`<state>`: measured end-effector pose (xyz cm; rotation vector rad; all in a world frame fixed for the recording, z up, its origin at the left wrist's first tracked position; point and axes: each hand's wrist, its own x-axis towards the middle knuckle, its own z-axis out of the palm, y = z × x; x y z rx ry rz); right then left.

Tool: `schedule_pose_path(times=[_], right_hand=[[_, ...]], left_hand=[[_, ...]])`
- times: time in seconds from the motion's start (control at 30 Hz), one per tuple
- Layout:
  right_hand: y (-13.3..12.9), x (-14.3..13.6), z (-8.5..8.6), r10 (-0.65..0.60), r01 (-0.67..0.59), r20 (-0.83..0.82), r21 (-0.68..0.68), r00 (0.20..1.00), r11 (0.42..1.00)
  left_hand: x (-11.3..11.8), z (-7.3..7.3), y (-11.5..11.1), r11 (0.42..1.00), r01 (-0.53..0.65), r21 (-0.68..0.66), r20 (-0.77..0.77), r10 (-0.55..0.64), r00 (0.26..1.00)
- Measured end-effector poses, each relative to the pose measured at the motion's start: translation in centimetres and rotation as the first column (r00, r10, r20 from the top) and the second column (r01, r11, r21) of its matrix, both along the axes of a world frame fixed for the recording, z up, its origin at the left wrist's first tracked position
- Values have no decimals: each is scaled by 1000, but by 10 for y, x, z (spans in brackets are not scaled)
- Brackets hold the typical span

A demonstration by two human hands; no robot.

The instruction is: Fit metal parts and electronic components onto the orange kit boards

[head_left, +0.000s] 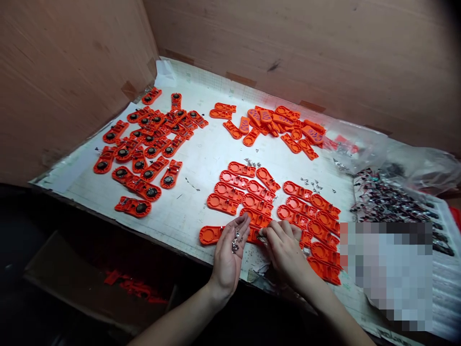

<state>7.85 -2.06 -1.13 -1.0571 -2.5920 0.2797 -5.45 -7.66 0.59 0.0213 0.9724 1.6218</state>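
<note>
My left hand (230, 257) is turned palm up and cupped, with several small metal pieces (235, 243) lying in it. Thumb and fingers of my right hand (283, 242) are pinched on a tiny metal piece (260, 234), partly hidden, over an orange plastic shell (252, 235). Beside my left fingers lies another orange shell (209, 235) with a round recess at its end. More open shells (225, 203) lie in rows just beyond both hands. Another group of shells (324, 230) is at the right, partly behind my right hand.
Shells fitted with round dark speakers (142, 207) cluster on the left. Orange parts (266, 117) are piled at the back. Loose metal pieces (311, 183) lie on the white tabletop (201, 178). Wired components (389, 197) and plastic bags (414, 163) are at right. Cardboard walls (288, 53) enclose the back.
</note>
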Motion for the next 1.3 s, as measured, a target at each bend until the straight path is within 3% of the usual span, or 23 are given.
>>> schedule_pose_path(times=[0.43, 0.6, 0.77, 0.87, 1.03, 1.13, 1.3], right_hand=[[1, -12, 12, 59, -80, 204, 97, 977, 992], [-9, -20, 19, 19, -59, 212, 185, 977, 981], [-25, -24, 7, -134, 103, 113, 244, 985, 964], [-33, -21, -5, -185, 187, -28, 239, 982, 953], [-32, -4, -12, -178, 187, -291, 1, 940, 982], [-27, 0, -9, -174, 164, -293, -60, 940, 985], [-24, -14, -11, -134, 145, -168, 58, 977, 988]], left_hand=[[0, 0, -1, 1000, 1, 0, -2, -1, 1000], [0, -1, -1, 1000, 8, 2, -5, -8, 1000], [0, -2, -2, 1000, 10, 5, -3, -10, 1000], [1, -3, -3, 1000, -1, 26, -6, 1, 1000], [1, -4, -3, 999, 1, 44, -15, 0, 1000], [1, -4, -2, 999, 6, 46, -23, -5, 1000], [1, -4, -2, 1000, 3, 27, -23, -2, 1000]])
